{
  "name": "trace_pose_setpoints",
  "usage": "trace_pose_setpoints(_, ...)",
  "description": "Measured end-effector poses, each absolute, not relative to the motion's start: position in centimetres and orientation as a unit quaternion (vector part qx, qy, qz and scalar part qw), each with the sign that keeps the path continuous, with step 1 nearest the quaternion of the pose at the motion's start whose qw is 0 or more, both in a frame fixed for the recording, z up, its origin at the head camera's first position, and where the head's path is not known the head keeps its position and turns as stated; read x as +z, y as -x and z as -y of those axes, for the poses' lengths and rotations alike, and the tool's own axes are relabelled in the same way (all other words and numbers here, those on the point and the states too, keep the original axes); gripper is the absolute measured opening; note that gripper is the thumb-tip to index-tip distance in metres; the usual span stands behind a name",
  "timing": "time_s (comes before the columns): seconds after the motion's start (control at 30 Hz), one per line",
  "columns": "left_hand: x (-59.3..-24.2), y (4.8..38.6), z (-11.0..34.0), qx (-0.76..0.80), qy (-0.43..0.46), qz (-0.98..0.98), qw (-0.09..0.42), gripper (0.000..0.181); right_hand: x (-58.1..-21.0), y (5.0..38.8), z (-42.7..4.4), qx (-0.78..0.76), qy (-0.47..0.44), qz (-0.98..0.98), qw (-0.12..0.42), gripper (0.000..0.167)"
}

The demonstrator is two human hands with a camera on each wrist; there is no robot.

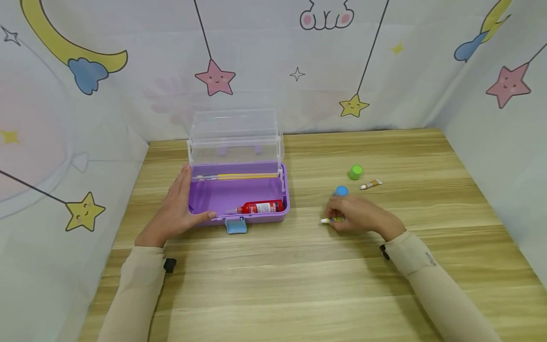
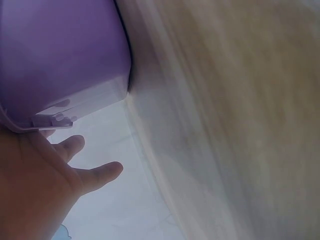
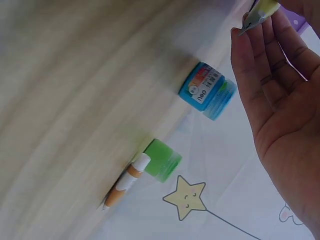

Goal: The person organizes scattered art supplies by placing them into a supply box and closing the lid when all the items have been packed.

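Observation:
My left hand [image 1: 174, 211] rests at the left end of a purple plastic box [image 1: 267, 219], its thumb along the front rim. Extended fingers [image 2: 102, 175] of that hand show beside the box wall in the left wrist view. Over to the right, my right hand [image 1: 363, 214] pinches a small paint tube [image 1: 336, 220] with a white cap and yellow label, low over the table. A blue paint jar [image 3: 202, 89] stands just beyond this hand, partly hidden by it in the head view. Inside the box lie a red bottle [image 1: 267, 206] with a pointed nozzle and slim paintbrushes [image 1: 248, 176].
The box's clear lid [image 1: 235, 124] stands raised at the back, and a light blue latch [image 1: 236, 226] hangs at the front. Farther right are a green paint jar [image 1: 355, 172] and an orange-brown paint tube [image 1: 371, 184]. Patterned curtains [image 1: 265, 61] enclose the wooden table [image 1: 265, 285].

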State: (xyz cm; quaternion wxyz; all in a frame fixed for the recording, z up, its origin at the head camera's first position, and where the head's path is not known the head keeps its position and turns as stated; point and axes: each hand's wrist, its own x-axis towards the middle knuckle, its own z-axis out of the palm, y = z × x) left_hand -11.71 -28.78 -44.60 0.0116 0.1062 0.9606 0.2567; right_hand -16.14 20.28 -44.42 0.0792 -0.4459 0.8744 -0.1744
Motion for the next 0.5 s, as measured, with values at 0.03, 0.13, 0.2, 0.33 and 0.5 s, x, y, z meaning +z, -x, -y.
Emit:
trace_pose_setpoints(0.03, -44.6, 11.7, 28.8, 0.257, -0.106, -0.96, 0.012, 0.136, -44.2, 16.2, -20.1, -0.178, 0.443, -0.875, 0.082, 0.012)
trace_pose_setpoints(0.13, -44.6, 11.7, 28.9, 0.256, -0.104, -0.961, 0.015, 0.135, -43.5, 16.7, -19.6, -0.189, 0.434, -0.876, 0.087, 0.01)
trace_pose_setpoints(0.2, -44.7, 11.7, 28.9, 0.255, -0.103, -0.961, 0.015, 0.135, -43.0, 17.1, -19.1, -0.193, 0.429, -0.878, 0.09, 0.01)
trace_pose_setpoints(0.33, -44.7, 11.7, 28.9, 0.252, -0.105, -0.962, 0.013, 0.135, -42.0, 17.9, -18.1, -0.191, 0.42, -0.884, 0.081, 0.01)
trace_pose_setpoints(0.5, -44.7, 11.8, 28.8, 0.245, -0.105, -0.964, 0.008, 0.135, -40.9, 19.1, -16.9, -0.198, 0.417, -0.886, 0.051, 0.01)
